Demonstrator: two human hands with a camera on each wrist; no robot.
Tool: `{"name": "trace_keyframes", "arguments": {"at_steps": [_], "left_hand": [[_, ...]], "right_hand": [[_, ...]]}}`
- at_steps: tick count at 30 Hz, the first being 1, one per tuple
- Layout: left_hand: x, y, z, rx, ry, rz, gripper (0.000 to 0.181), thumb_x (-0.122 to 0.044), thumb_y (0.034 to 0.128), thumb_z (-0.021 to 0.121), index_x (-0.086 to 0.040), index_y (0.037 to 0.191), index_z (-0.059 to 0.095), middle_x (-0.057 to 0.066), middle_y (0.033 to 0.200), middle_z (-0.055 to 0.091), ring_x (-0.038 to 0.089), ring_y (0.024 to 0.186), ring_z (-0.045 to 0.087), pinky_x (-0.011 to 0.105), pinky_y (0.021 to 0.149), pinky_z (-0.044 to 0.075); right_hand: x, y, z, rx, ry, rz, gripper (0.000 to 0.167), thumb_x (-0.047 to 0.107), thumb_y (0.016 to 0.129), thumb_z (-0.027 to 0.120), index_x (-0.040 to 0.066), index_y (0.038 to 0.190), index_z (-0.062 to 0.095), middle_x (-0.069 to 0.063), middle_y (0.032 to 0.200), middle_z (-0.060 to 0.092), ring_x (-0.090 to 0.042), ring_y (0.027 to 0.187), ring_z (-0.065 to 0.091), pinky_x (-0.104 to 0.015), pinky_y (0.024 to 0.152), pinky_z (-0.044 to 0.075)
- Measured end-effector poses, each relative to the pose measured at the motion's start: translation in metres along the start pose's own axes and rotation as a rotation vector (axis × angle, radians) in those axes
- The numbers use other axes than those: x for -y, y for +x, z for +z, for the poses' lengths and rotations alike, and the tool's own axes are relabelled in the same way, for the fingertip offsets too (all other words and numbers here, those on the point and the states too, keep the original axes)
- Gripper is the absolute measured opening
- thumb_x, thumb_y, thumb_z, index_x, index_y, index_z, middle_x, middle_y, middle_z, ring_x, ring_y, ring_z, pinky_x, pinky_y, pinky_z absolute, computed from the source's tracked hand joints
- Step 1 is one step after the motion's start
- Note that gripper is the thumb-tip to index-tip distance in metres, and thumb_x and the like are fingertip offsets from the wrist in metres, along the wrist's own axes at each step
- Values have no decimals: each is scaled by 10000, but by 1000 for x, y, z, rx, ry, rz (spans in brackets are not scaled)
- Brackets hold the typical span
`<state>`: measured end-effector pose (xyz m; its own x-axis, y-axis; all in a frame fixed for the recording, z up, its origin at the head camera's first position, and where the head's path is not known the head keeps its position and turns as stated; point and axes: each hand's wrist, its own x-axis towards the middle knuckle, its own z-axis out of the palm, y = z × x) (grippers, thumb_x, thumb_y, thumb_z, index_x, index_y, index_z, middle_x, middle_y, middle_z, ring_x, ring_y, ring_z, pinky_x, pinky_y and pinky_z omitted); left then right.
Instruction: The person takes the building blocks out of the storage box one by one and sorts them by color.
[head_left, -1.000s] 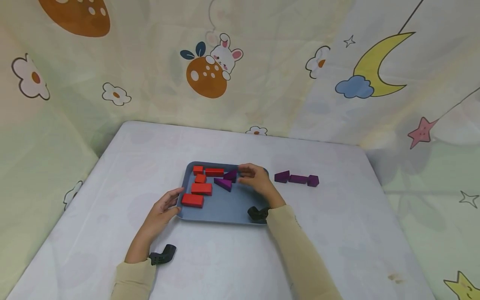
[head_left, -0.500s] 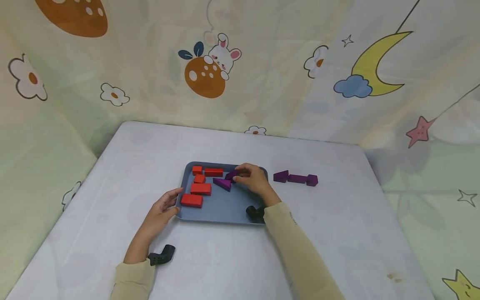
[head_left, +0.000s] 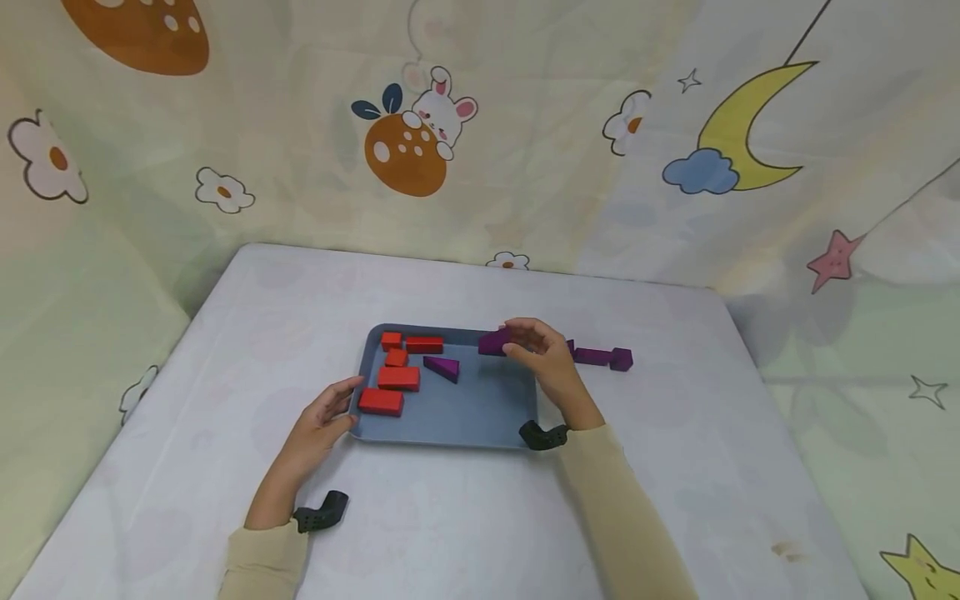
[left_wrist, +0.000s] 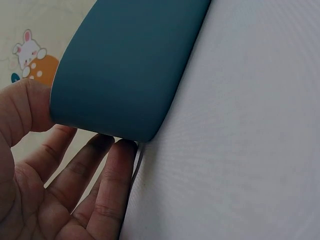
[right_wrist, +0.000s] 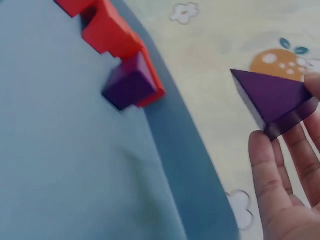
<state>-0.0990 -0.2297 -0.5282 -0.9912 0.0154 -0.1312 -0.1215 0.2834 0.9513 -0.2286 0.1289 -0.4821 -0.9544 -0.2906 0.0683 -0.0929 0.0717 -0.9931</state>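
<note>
My right hand (head_left: 553,362) pinches a purple triangular block (head_left: 492,342) between thumb and fingers, above the tray's far right part. In the right wrist view this block (right_wrist: 272,95) is raised, its pointed end facing away from the fingers. My left hand (head_left: 311,435) touches the left side of the blue-grey tray (head_left: 465,417), thumb and fingertips against its edge; the left wrist view shows them at the tray wall (left_wrist: 120,70). Inside the tray lie several red blocks (head_left: 399,379) on the left and one purple triangular block (head_left: 442,368) beside them.
To the right of the tray, a row of purple blocks (head_left: 592,357) lies on the white-covered table (head_left: 450,533), its left end partly hidden by my right hand. A patterned cloth (head_left: 300,142) hangs behind the table.
My right hand took hold of the far purple triangular block in the tray, then lifted it and moved right with it. My left hand stays at the tray's edge.
</note>
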Motion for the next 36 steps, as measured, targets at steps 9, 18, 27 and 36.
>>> {"name": "trace_keyframes", "arguments": {"at_steps": [9,18,27,36], "left_hand": [[0,-6,-8,-10,-10,-17,608,45,1023,532,-21,1620,440,220,1698,395,454,1534,414,77,951,413],[1,-4,-5,5,-15,27,608,69,1014,529,16,1612,430,258,1685,398,488,1513,426,80,953,427],[-1,-1,-1,17,-23,21,610,75,1014,523,10,1613,432,251,1693,388,486,1536,401,74,958,418],[-1,-1,-1,12,-18,16,607,67,1017,524,8,1613,433,245,1691,394,483,1533,408,76,958,418]], "right_hand": [[-1,-23,-50,-87,60,-103,410,-70,1002,684,-138,1393,583,54,1264,744,-124,1166,680,-232,969,565],[-7,-47,-118,-215,-51,-140,423,-24,1057,635,-120,1459,545,137,1282,719,-61,1175,643,-158,946,517],[-19,-58,-175,-265,-40,-150,436,-13,1075,601,-153,1474,500,106,1277,725,-33,1155,678,-147,1009,502],[-35,-59,-202,-347,-70,-67,392,-68,1066,580,-168,1438,513,188,1180,729,32,1104,675,-108,950,507]]}}
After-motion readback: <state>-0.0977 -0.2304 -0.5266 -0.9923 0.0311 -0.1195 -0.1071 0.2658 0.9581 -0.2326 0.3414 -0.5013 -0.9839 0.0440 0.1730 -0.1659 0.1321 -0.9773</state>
